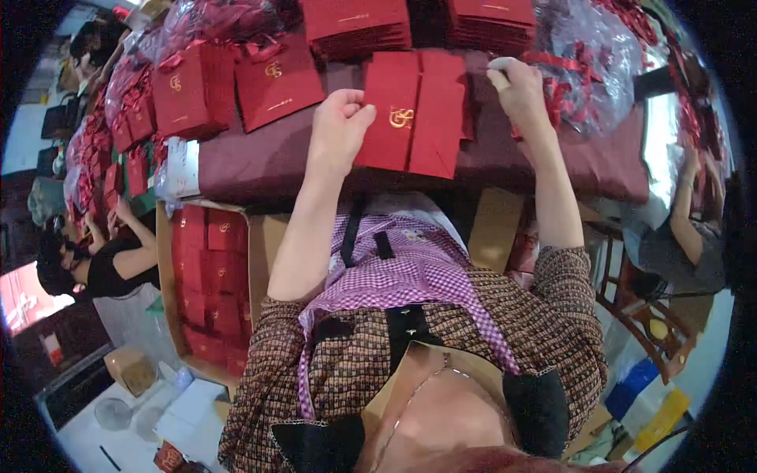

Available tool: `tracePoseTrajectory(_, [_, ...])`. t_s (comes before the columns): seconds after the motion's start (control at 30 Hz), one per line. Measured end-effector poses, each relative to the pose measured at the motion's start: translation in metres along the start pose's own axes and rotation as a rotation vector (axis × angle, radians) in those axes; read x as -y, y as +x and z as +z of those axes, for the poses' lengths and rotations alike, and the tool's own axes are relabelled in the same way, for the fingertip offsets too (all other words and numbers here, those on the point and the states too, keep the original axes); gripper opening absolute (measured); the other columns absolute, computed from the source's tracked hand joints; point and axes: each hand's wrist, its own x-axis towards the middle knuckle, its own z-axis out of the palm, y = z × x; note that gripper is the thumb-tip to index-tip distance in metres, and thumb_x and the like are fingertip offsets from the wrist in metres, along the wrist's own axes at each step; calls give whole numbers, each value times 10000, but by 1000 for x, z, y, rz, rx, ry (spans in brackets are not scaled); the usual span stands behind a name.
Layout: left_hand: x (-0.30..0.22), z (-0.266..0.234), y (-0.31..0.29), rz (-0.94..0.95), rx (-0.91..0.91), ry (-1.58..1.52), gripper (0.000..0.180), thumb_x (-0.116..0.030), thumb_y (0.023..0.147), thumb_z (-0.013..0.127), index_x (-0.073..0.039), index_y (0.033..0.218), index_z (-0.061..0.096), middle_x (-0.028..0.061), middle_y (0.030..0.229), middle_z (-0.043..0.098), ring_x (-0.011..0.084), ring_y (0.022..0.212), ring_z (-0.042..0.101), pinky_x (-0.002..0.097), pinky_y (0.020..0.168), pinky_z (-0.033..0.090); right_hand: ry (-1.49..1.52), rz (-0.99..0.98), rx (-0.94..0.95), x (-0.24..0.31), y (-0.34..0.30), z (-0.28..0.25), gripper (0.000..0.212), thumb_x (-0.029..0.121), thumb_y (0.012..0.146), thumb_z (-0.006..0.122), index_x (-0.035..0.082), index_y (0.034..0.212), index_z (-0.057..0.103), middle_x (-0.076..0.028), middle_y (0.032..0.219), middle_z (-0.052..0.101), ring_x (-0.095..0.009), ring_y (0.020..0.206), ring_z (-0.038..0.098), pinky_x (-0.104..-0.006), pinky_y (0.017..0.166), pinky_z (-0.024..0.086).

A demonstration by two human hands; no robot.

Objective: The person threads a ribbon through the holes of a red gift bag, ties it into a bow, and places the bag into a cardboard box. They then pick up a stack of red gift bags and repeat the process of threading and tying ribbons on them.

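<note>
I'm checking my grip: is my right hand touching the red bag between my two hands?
Apart. In the head view, maroon cloth shows between the right hand and the red bag.

**Both hands forward, fingers bent**

The bare left forearm [307, 213] and right forearm [558, 185] reach over the near edge of the surface [260, 162], both slanting inward. The left hand [341, 124] pinches, thumb toward curled fingers. The right hand [519, 91], farther from that edge, has thumb and forefinger drawn together.
</note>
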Motion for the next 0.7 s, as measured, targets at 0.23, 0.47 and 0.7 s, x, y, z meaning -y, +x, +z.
tracePoseTrajectory(0.23, [-5,3,-8,74,13,-61,241,-2,847,611,56,1081,596,75,888,681,81,786,597,229,699,486,714,60,66,85,-27,-13,206,97,825,708,52,1021,659,-63,927,679,-164,851,633,-290,753,494])
tracePoseTrajectory(0.47, [-16,7,-21,78,67,-32,332,49,857,576,49,1187,538,89,985,665,110,866,622,224,759,498,393,-182,-82,125,-31,14,170,121,776,740,86,923,661,-57,904,674,-229,891,604,-346,840,426])
tracePoseTrajectory(0.7, [-19,8,-27,68,90,-120,327,65,844,572,42,1169,544,90,996,664,113,879,623,236,772,503,358,-172,-165,130,-34,28,138,108,799,708,72,916,645,-45,889,675,-224,864,613,-334,857,395])
